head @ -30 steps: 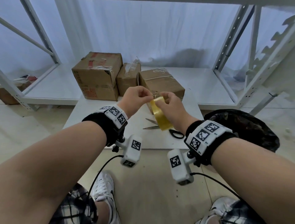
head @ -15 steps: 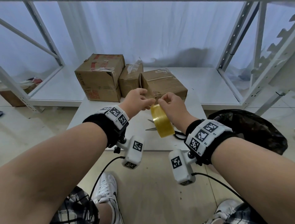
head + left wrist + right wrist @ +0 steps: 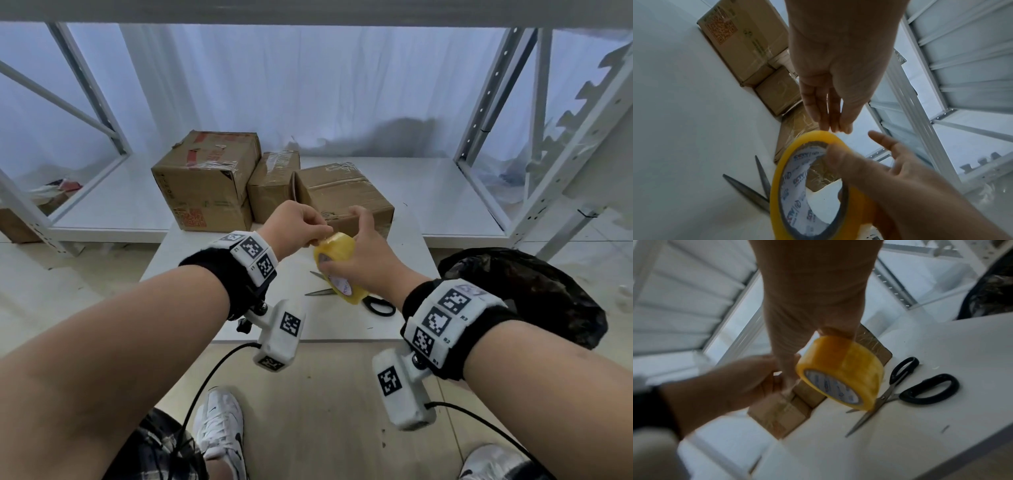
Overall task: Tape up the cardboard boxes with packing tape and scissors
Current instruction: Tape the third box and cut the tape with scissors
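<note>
A yellowish roll of packing tape (image 3: 337, 248) (image 3: 777, 186) (image 3: 849, 363) is held in the air above the white table (image 3: 342, 325). My right hand (image 3: 364, 255) (image 3: 900, 186) (image 3: 807, 296) grips it, thumb hooked into the core and fingers over the outer face. My left hand (image 3: 318, 233) (image 3: 836, 126) (image 3: 731, 382) pinches at the roll's top rim; I cannot tell whether a loose end is lifted. Black-handled scissors (image 3: 376, 305) (image 3: 748, 190) (image 3: 882, 398) lie open on the table under the roll. Three cardboard boxes stand behind: a large one (image 3: 205, 181), a small one (image 3: 270, 185), a low one (image 3: 342, 195).
The boxes sit where the table meets the lower board of a white metal rack (image 3: 445, 192), whose uprights rise left and right. A black bag (image 3: 531, 291) stands on the floor to the right of the table. My feet are below the table's near edge.
The roll has turned in my right hand, which now grips it with the thumb in the core. My left fingers stayed at its top rim. The camera has tilted up slightly.
</note>
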A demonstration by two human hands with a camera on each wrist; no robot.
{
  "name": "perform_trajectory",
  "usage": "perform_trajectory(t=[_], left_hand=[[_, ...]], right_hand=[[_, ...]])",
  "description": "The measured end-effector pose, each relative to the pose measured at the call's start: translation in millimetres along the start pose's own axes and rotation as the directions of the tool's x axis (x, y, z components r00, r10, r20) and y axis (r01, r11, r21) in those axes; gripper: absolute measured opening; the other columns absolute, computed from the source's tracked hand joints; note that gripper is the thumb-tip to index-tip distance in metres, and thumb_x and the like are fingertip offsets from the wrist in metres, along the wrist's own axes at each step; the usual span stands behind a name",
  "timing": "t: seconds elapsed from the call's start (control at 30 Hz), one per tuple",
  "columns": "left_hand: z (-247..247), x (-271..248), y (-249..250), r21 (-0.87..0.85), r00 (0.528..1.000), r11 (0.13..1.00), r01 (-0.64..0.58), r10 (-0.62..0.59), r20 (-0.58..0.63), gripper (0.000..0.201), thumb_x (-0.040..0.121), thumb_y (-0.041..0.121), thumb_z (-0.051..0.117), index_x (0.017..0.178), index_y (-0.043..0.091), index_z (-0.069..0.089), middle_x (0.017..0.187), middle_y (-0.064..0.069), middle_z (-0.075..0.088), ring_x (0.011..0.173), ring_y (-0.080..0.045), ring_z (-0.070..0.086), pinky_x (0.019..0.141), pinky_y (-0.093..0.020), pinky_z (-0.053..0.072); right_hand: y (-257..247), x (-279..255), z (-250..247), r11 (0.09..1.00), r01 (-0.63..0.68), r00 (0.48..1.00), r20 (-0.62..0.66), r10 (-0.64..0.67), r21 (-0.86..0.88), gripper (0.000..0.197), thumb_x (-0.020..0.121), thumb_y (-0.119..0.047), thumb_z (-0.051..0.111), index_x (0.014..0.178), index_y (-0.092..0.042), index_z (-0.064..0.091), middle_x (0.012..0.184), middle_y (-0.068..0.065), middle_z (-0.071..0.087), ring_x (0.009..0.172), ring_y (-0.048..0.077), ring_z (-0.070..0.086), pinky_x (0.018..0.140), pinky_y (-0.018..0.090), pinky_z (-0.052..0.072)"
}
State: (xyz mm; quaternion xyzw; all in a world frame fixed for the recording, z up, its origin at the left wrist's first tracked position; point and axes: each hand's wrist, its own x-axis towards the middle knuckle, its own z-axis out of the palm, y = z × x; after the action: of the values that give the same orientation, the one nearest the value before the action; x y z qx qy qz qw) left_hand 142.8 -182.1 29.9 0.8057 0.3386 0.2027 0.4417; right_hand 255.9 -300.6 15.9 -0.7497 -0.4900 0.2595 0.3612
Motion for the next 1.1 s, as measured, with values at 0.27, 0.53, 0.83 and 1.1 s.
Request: perform_trajectory(t=[0.27,0.53,0.83,1.1], left_hand=[[5.7,29.0,4.0,-0.018,0.999,0.999,0.047,-0.048,-0.024,0.015,0.086,0.018,0.071,0.077,0.005,0.070,0.076,-0.016,0.071,0.061,-0.014,0.066,0.061,-0.027,0.056],[7.9,59.6,-3.8,0.123,0.995,0.992,-0.002,0.014,-0.097,0.017,0.087,0.018,0.070,0.085,0.001,0.073,0.068,-0.008,0.069,0.058,-0.012,0.060,0.061,-0.021,0.049],[-1.6,86.3,-3.9,0.246,0.992,0.969,-0.008,0.038,-0.116,0.018,0.088,0.020,0.068,0.082,0.003,0.069,0.056,0.000,0.056,0.046,-0.011,0.048,0.053,-0.024,0.044],[-0.2,92.9,-17.6,0.379,0.990,0.925,-0.030,0.079,-0.113,0.019,0.087,0.022,0.069,0.086,0.004,0.071,0.078,-0.004,0.064,0.073,-0.015,0.057,0.075,-0.029,0.049]], right_hand=[[-13.2,0.9,-14.5,0.924,0.139,0.980,-0.085,-0.180,-0.357,0.032,0.087,-0.030,0.063,0.117,-0.019,0.060,0.117,0.004,0.050,0.096,0.020,0.053,0.077,0.027,0.042],[-30.5,17.8,-38.4,0.883,0.105,0.983,0.181,-0.023,-0.457,0.042,0.088,-0.032,0.058,0.128,-0.019,0.059,0.118,0.006,0.059,0.107,0.024,0.054,0.081,0.029,0.044],[-24.4,30.8,-46.0,0.851,0.118,0.958,0.283,0.038,-0.512,0.058,0.092,-0.031,0.051,0.148,-0.022,0.038,0.144,0.009,0.047,0.129,0.026,0.044,0.101,0.034,0.041],[-26.6,43.5,-39.1,0.819,0.135,0.954,0.296,0.045,-0.558,0.049,0.089,-0.034,0.051,0.136,-0.017,0.051,0.129,0.012,0.057,0.106,0.024,0.056,0.087,0.033,0.051]])
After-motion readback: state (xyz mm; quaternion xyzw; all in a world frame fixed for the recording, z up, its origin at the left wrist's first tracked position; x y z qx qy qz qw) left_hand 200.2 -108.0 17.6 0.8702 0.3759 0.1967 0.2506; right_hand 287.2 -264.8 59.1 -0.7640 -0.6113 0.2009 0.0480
